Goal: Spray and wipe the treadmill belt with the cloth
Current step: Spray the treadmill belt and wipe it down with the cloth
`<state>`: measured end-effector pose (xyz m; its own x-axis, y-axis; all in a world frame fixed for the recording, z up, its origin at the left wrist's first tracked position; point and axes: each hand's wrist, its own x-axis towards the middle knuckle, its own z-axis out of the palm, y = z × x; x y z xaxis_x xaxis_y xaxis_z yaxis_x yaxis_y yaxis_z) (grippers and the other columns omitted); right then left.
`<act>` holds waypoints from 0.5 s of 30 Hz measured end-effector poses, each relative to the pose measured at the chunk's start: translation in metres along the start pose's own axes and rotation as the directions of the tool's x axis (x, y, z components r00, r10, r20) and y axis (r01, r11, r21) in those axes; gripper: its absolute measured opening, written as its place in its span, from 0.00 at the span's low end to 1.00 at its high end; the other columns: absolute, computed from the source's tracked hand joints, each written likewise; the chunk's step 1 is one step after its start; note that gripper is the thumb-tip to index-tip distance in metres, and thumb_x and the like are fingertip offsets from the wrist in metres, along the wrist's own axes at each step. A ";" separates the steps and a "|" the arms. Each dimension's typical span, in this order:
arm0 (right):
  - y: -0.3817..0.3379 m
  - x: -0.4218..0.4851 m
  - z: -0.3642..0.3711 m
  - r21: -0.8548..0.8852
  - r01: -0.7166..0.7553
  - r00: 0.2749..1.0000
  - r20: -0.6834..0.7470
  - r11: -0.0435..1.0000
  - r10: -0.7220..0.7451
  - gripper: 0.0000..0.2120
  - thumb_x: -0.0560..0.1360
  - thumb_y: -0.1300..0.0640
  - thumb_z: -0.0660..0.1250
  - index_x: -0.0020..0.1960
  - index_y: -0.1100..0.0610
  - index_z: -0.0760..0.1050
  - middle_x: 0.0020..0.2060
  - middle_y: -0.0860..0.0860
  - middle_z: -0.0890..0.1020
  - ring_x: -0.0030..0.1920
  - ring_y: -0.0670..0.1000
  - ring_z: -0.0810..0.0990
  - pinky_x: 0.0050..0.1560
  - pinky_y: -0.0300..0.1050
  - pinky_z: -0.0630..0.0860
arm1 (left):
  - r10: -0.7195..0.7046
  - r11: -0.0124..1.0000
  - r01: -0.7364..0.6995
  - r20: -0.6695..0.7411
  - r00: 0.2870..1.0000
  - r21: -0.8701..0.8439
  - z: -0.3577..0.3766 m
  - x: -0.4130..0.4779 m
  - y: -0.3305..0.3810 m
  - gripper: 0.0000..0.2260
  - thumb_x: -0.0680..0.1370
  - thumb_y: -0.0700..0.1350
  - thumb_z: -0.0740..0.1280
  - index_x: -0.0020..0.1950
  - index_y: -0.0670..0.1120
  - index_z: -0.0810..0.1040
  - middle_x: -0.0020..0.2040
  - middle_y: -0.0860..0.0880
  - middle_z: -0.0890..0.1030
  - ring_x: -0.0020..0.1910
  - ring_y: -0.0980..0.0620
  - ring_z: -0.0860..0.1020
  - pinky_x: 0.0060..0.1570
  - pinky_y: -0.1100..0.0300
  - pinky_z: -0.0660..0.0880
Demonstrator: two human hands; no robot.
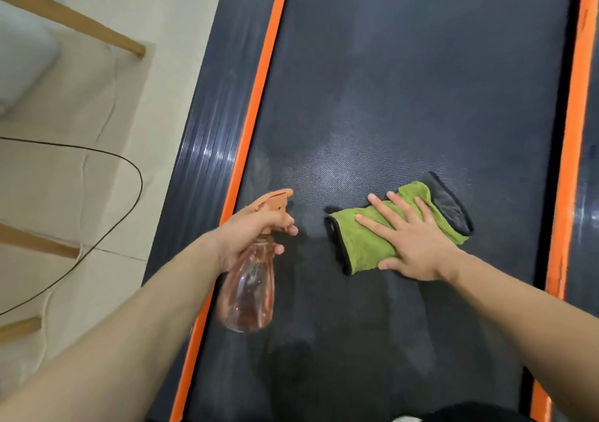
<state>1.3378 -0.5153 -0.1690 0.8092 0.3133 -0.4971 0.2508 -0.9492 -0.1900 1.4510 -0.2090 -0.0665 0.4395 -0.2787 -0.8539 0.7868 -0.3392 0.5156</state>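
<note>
The dark treadmill belt fills the middle of the head view between two orange stripes, with a pale damp sheen ahead of my hands. My left hand grips the neck of a clear pinkish spray bottle with an orange trigger head, held just above the belt's left edge, nozzle pointing forward. My right hand presses flat, fingers spread, on a folded green cloth with a dark grey underside, lying on the belt.
An orange stripe and a ribbed dark side rail run along the left; another orange stripe borders the right. A black cable loops over the tiled floor beside wooden furniture legs.
</note>
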 end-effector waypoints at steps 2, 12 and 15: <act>-0.011 0.001 0.002 0.003 -0.047 0.999 -0.016 0.999 0.047 0.43 0.73 0.27 0.52 0.76 0.33 0.26 0.79 0.47 0.30 0.80 0.58 0.32 0.74 0.64 0.33 | 0.025 0.997 -0.028 -0.044 0.999 -0.073 -0.009 0.004 -0.012 0.19 0.79 0.39 0.69 0.68 0.55 0.78 0.50 0.41 0.86 0.37 0.53 0.84 0.34 0.58 0.79; -0.135 0.012 0.033 0.023 -0.099 0.989 -0.110 0.995 0.101 0.33 0.80 0.31 0.43 0.82 0.42 0.49 0.82 0.52 0.51 0.81 0.62 0.51 0.75 0.70 0.52 | -0.020 0.982 -0.021 -0.214 0.977 -0.187 -0.014 0.000 -0.056 0.06 0.80 0.42 0.68 0.43 0.45 0.76 0.35 0.45 0.79 0.26 0.50 0.76 0.26 0.62 0.73; -0.150 0.005 0.035 0.085 -0.179 0.978 -0.096 0.980 0.187 0.33 0.79 0.31 0.38 0.81 0.39 0.37 0.81 0.48 0.36 0.81 0.59 0.36 0.77 0.69 0.43 | -0.012 0.971 -0.042 -0.223 0.975 -0.237 -0.011 -0.006 -0.070 0.04 0.79 0.43 0.71 0.44 0.47 0.79 0.38 0.46 0.83 0.28 0.49 0.80 0.25 0.63 0.73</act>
<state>1.2853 -0.3707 -0.1729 0.8891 0.1258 -0.4401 0.0554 -0.9840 -0.1694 1.3984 -0.1740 -0.0983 0.5156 -0.0674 -0.8542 0.8477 -0.1050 0.5199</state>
